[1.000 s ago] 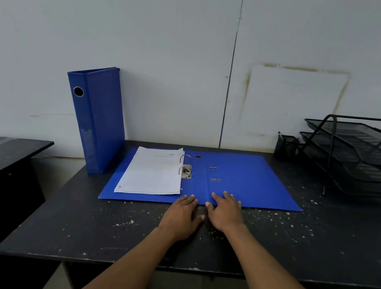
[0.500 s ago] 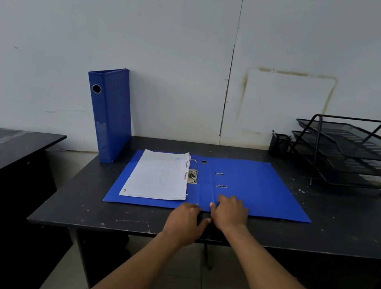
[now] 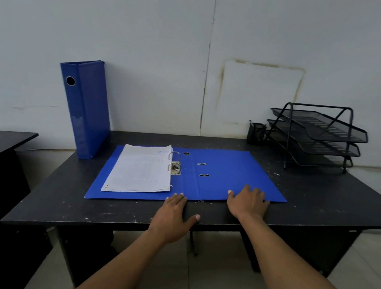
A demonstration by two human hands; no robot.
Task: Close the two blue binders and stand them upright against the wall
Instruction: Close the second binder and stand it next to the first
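Open binder [image 3: 224,171] lies flat, 1 paper stack [image 3: 141,171] inside.

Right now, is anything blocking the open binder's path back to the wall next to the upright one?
Nothing visible does. The open binder lies flat with the right hand on its cover; the table behind it is bare up to the wall, right of the upright binder.
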